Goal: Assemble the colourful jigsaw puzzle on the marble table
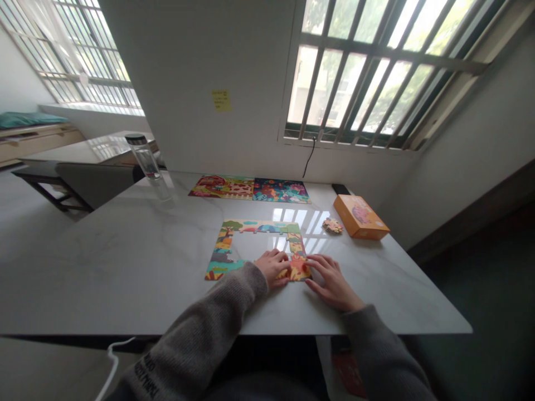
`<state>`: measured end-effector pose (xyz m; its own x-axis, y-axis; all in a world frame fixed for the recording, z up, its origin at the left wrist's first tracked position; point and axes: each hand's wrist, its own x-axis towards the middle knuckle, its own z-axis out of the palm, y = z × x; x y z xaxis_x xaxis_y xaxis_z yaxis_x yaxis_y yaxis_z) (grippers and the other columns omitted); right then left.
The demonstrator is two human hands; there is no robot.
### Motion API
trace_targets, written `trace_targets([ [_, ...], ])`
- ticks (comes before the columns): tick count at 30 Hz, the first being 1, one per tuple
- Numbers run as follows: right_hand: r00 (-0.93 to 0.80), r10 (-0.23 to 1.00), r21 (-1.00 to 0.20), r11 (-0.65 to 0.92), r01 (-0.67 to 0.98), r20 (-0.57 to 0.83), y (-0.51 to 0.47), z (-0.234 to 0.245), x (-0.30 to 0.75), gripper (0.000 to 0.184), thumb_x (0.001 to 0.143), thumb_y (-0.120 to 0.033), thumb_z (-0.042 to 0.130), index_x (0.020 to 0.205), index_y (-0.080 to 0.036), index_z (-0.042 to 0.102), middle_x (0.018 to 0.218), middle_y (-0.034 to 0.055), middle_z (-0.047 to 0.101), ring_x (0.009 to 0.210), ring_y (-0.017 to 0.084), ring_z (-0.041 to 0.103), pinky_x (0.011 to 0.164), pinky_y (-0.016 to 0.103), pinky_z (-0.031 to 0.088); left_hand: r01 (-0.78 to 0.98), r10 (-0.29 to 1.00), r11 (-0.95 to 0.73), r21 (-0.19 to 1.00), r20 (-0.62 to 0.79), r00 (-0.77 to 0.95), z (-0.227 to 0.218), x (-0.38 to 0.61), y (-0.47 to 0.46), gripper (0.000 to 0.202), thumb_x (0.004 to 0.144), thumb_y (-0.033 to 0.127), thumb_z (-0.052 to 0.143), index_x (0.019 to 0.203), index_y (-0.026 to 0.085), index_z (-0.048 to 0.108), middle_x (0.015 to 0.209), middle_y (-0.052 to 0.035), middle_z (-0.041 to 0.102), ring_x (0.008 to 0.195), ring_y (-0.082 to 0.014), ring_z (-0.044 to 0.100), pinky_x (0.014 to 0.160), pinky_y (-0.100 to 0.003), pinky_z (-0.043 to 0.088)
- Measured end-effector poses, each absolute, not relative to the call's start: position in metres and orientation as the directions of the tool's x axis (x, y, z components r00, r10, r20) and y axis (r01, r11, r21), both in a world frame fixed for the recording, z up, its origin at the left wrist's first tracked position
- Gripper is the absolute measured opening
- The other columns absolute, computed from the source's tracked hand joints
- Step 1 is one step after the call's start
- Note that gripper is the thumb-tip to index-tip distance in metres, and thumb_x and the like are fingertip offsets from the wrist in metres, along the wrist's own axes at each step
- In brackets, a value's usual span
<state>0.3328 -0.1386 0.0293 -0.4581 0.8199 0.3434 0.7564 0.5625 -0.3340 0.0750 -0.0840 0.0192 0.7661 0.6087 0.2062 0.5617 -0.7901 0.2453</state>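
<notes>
L hand (272, 267) & R hand (333, 283): fingers spread flat, no grip, on lower R corner of jigsaw border (298, 264) on marble table (104, 278). Even press best, keeps seams tight.

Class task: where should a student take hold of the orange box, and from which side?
Probably across its narrower width at mid-length, coming from the right with the right hand. The orange box lies flat and angled on the table, and the small pile of puzzle pieces sits just off its left side.
</notes>
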Motion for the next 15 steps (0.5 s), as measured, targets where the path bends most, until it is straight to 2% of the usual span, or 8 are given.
trace_targets([
  [3,-0.476,0.785,-0.358,0.61,0.707,0.397,-0.145,0.027,0.317,0.034,0.093,-0.028,0.06,0.127,-0.027,0.06,0.135,0.0099,0.061,0.13,0.029,0.05,0.107,0.049,0.042,0.559,0.608,-0.79,0.253,0.203,0.767,0.017,0.076,-0.083,0.027,0.087,0.039,0.069,0.108,0.023,0.066,0.119,-0.0064,0.063,0.109,-0.0263,0.053,0.094,-0.041,0.045],
  [7,-0.514,0.767,-0.367,0.638,0.677,0.385,-0.153,0.025,0.293,0.025,0.093,-0.019,0.058,0.116,-0.026,0.065,0.123,0.0071,0.067,0.117,0.025,0.058,0.101,0.044,0.047,0.56,0.617,-0.782,0.272,0.209,0.759,0.016,0.076,-0.083,0.027,0.088,0.04,0.068,0.109,0.024,0.064,0.117,-0.0053,0.063,0.108,-0.0259,0.053,0.094,-0.041,0.045],
  [10,-0.502,0.778,-0.376,0.624,0.685,0.378,-0.156,0.026,0.288,0.024,0.094,-0.018,0.057,0.115,-0.026,0.064,0.121,0.0065,0.068,0.113,0.024,0.059,0.099,0.043,0.048,0.56,0.619,-0.78,0.277,0.21,0.757,0.015,0.076,-0.083,0.027,0.088,0.04,0.068,0.109,0.024,0.064,0.116,-0.0055,0.063,0.108,-0.026,0.053,0.094,-0.041,0.044],
  [15,-0.521,0.783,-0.363,0.62,0.695,0.34,-0.158,0.03,0.291,0.026,0.093,-0.019,0.059,0.118,-0.025,0.063,0.127,0.0066,0.066,0.118,0.025,0.057,0.101,0.043,0.046,0.591,0.642,-0.764,0.261,0.205,0.739,0.017,0.079,-0.086,0.026,0.087,0.038,0.068,0.106,0.021,0.062,0.117,-0.0076,0.062,0.11,-0.0271,0.053,0.096,-0.043,0.044],
])
